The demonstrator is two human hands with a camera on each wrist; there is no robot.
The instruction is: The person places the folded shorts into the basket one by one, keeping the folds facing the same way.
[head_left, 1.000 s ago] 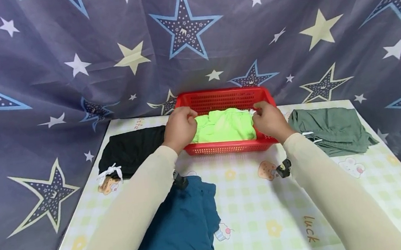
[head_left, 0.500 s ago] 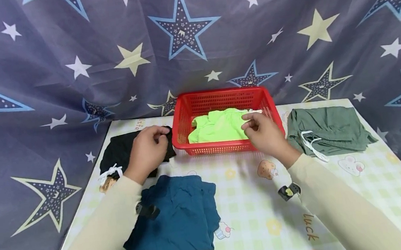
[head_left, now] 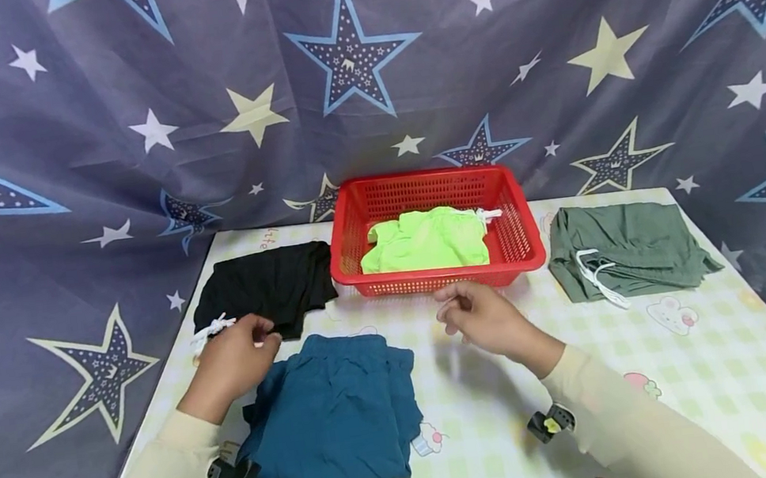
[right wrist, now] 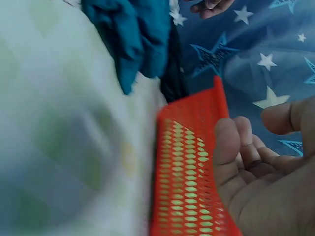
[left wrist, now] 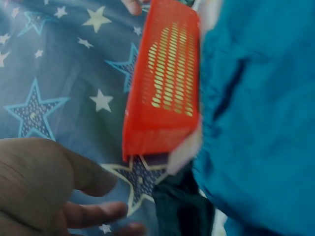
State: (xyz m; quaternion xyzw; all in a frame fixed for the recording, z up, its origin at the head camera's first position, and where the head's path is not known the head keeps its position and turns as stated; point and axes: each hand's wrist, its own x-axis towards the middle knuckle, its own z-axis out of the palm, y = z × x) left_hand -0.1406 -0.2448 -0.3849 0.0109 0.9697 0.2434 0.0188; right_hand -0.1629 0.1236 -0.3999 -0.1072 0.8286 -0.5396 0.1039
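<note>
Holding nothing in left hand (head_left: 236,361) or right hand (head_left: 485,320), both loosely bent, with blue shorts (head_left: 336,416) folded on table (head_left: 474,451) front-left of red basket (head_left: 424,280), probably best gripped evenly at both side edges.

- Red basket (right wrist: 188,172): cut by the right wrist view's bottom edge
- Tablecloth (right wrist: 44,88): blurred there
- Blue garment (left wrist: 266,108): cut by the left wrist view's right edge
- Black garment (head_left: 270,285): partly hidden behind the left hand (head_left: 234,361)
</note>
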